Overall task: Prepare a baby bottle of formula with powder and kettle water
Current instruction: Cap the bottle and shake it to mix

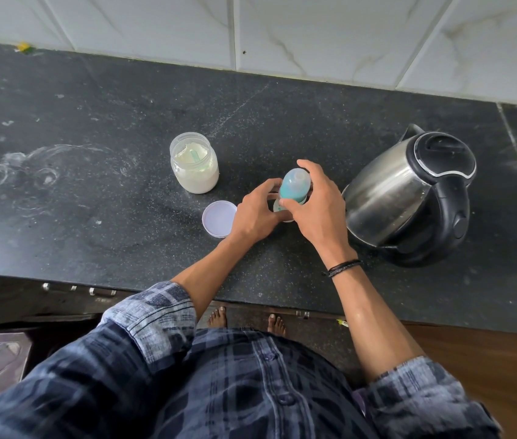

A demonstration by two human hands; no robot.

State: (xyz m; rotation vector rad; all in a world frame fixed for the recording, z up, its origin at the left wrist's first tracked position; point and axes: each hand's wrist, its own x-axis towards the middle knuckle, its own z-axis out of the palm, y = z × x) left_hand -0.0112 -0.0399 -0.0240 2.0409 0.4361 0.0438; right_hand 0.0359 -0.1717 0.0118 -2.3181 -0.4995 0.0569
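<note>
Dark counter (92, 172), centre frame: my left hand (255, 213) and right hand (317, 204), arms reaching forward, both grasp the upright bottle (293, 186), between powder jar (194, 163) and kettle (409, 194).

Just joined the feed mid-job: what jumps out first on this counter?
Both hands meet at the centre of the black counter: the right hand grips the teal-capped baby bottle from above while the left hand steadies its base. A steel kettle sits just right; an open powder jar and its lid sit left.
</note>
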